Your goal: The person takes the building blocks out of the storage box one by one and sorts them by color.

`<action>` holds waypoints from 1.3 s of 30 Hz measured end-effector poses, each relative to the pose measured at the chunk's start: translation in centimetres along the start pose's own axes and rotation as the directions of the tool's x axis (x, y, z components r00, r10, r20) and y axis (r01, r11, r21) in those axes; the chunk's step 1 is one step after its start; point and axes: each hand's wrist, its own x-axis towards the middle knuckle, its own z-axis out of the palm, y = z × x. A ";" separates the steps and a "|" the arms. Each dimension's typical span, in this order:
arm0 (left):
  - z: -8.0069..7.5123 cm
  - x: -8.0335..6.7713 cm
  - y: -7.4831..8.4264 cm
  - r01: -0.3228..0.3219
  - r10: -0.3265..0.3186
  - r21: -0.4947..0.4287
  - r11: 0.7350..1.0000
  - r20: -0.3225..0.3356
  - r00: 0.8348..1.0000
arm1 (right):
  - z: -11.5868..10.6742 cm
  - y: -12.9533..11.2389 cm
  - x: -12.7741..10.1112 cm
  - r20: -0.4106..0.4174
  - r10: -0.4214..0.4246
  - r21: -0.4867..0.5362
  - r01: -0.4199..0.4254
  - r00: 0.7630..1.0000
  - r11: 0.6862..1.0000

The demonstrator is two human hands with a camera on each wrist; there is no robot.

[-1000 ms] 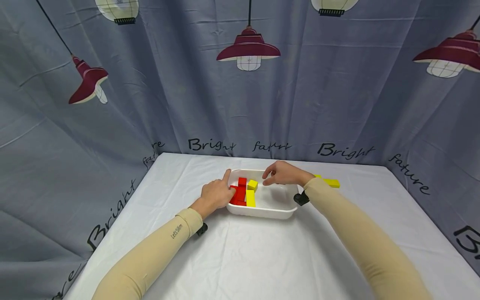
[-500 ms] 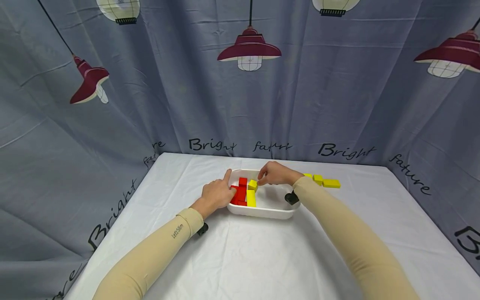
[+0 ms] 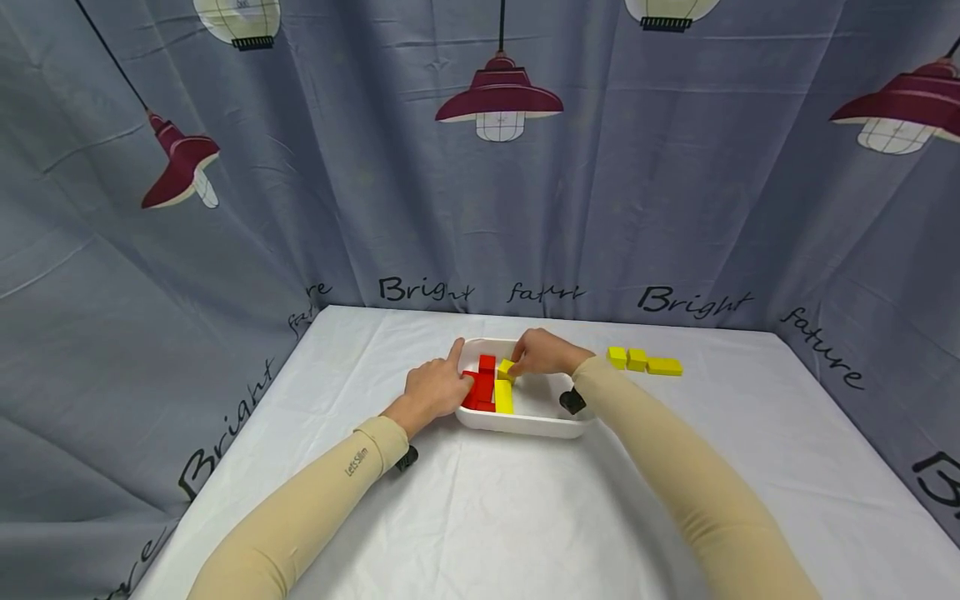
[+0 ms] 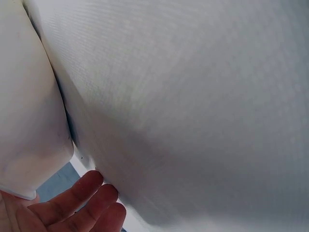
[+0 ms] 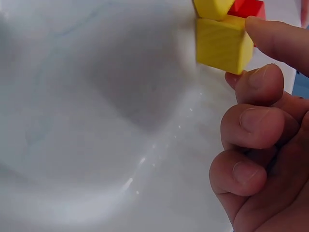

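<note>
Your left hand [image 3: 435, 387] rests on the white tray [image 3: 525, 421] rim, fingers loosely curled against the red blocks [image 3: 480, 387]. Just right of it, your right hand [image 3: 542, 353] pinches a yellow cube [image 5: 223, 43], seating it among them; release probably follows.

A white-clothed table [image 3: 480, 517] stands before a grey curtain [image 3: 360, 183] printed with maroon lamps [image 3: 499, 98] and black lettering.
</note>
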 end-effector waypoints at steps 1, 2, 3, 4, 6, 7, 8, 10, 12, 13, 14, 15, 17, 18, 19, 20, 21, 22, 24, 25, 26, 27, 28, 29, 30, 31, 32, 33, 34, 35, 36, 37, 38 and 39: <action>0.0 0.0 0.0 0.000 0.000 -0.001 1.000 0.001 1.000 | 0.1 0.0 0.0 0.000 0.002 -0.004 -0.002 1.000 1.000; 0.0 0.0 0.0 -0.001 0.001 -0.002 1.000 0.001 1.000 | 0.2 0.0 0.1 -0.002 0.003 -0.011 -0.003 1.000 1.000; 0.0 0.0 0.0 -0.001 0.001 -0.003 1.000 0.001 1.000 | 0.3 0.0 0.2 -0.003 0.005 -0.016 -0.005 1.000 1.000; 0.1 0.0 0.1 -0.001 0.001 -0.005 1.000 0.000 1.000 | 0.3 0.0 0.2 -0.005 0.009 -0.020 -0.009 1.000 1.000; 0.1 0.0 0.1 0.001 -0.001 -0.007 1.000 0.000 1.000 | 0.4 0.0 0.3 -0.010 0.009 -0.023 -0.009 1.000 1.000; 0.1 0.0 0.1 0.003 -0.003 -0.008 1.000 0.000 1.000 | 0.5 0.0 0.3 -0.012 0.009 -0.020 -0.009 1.000 1.000; 0.1 0.0 0.1 0.004 -0.004 -0.006 1.000 0.002 1.000 | 0.5 -0.1 0.3 -0.013 0.009 -0.019 -0.009 1.000 1.000; 0.1 0.0 0.0 0.006 -0.006 -0.003 1.000 0.003 1.000 | 0.6 -0.1 0.3 -0.014 0.013 -0.013 -0.013 1.000 1.000; 0.2 0.0 0.0 0.006 -0.006 -0.001 1.000 0.003 1.000 | 0.6 -0.1 0.3 -0.016 0.015 -0.013 -0.015 1.000 1.000; 0.2 0.0 0.0 0.005 -0.005 0.000 1.000 0.003 1.000 | 0.6 -0.1 0.4 -0.015 0.016 -0.017 -0.016 1.000 1.000; 0.2 0.0 0.0 0.004 -0.004 0.000 1.000 0.003 1.000 | 0.7 -0.1 0.4 -0.016 0.018 -0.020 -0.018 1.000 1.000; 0.2 0.0 0.0 0.004 -0.004 -0.001 1.000 0.002 1.000 | 0.7 -0.1 0.4 -0.015 0.020 -0.022 -0.020 1.000 1.000; 0.2 0.1 0.0 0.003 -0.003 -0.001 1.000 0.001 1.000 | 0.7 0.0 0.5 -0.012 0.020 -0.028 -0.021 1.000 0.999; 0.2 0.1 0.0 0.003 -0.003 -0.001 1.000 0.002 1.000 | 0.7 0.0 0.5 -0.010 0.020 -0.030 -0.020 1.000 0.999; 0.2 0.1 0.0 0.003 -0.003 0.000 1.000 0.002 1.000 | 0.7 0.0 0.5 -0.006 0.018 -0.033 -0.018 1.000 0.999; 0.2 0.1 0.0 0.002 -0.002 0.001 1.000 0.000 1.000 | 0.7 0.0 0.4 -0.004 0.016 -0.035 -0.016 1.000 0.999; 0.2 0.1 0.0 0.001 -0.001 0.003 1.000 -0.003 1.000 | 0.6 0.0 0.4 -0.003 0.011 -0.038 -0.012 1.000 0.999; 0.2 0.1 0.0 0.001 -0.001 0.004 1.000 -0.005 1.000 | 0.4 -0.1 0.4 -0.003 0.007 -0.044 -0.008 1.000 0.999; 0.1 0.0 0.1 0.003 -0.003 0.004 1.000 -0.007 1.000 | 0.2 -0.2 0.2 -0.002 0.005 -0.048 -0.005 1.000 0.999; 0.1 0.0 0.1 0.005 -0.005 0.003 1.000 -0.007 1.000 | 0.1 -0.2 0.1 -0.001 0.007 -0.047 -0.007 1.000 0.999; 0.1 -0.1 0.1 0.006 -0.005 0.003 1.000 -0.009 1.000 | -0.1 -0.3 0.0 0.001 0.009 -0.043 -0.009 1.000 0.999; 0.0 -0.1 0.1 0.008 -0.008 0.002 1.000 -0.009 1.000 | -0.2 -0.3 -0.1 0.003 0.012 -0.039 -0.012 1.000 0.999; 0.0 -0.1 0.2 0.010 -0.010 0.000 1.000 -0.008 1.000 | -0.3 -0.3 -0.3 0.005 0.016 -0.034 -0.016 1.000 0.999; 0.0 -0.2 0.2 0.012 -0.012 0.000 1.000 -0.007 1.000 | -0.4 -0.3 -0.4 0.007 0.018 -0.029 -0.017 1.000 0.999; 0.0 -0.2 0.2 0.013 -0.013 0.000 1.000 -0.008 1.000 | -0.5 -0.3 -0.5 0.007 0.016 -0.028 -0.016 1.000 0.999; 0.0 -0.2 0.2 0.014 -0.014 0.000 1.000 -0.009 1.000 | -0.6 -0.3 -0.6 0.007 0.016 -0.023 -0.016 1.000 1.000; 0.0 -0.2 0.2 0.014 -0.014 0.002 1.000 -0.011 1.000 | -0.7 -0.2 -0.7 0.005 0.014 -0.018 -0.014 1.000 1.000; 0.0 -0.2 0.1 0.014 -0.014 0.002 1.000 -0.012 1.000 | -0.8 -0.2 -0.8 0.001 0.011 -0.016 -0.011 1.000 1.000; 0.0 -0.2 0.1 0.014 -0.014 0.001 1.000 -0.011 1.000 | -1.0 -0.1 -0.9 -0.003 0.009 -0.008 -0.009 1.000 1.000; 0.0 -0.1 0.1 0.013 -0.013 0.001 1.000 -0.012 1.000 | -1.1 0.0 -1.0 -0.009 0.005 -0.003 -0.005 1.000 1.000; 0.0 -0.1 0.1 0.012 -0.012 0.000 1.000 -0.011 1.000 | -1.2 0.1 -1.1 -0.015 0.001 0.001 -0.001 1.000 1.000; 0.0 -0.1 0.1 0.011 -0.011 -0.001 1.000 -0.011 1.000 | -1.4 0.2 -1.2 -0.020 -0.001 0.011 0.001 1.000 1.000; 0.0 -0.1 0.1 0.011 -0.011 -0.003 1.000 -0.010 1.000 | -1.5 0.3 -1.3 -0.027 -0.004 0.013 0.005 1.000 1.000; 0.1 -0.1 0.1 0.010 -0.010 -0.002 1.000 -0.009 1.000 | -1.6 0.5 -1.4 -0.032 -0.007 0.017 0.007 0.999 1.000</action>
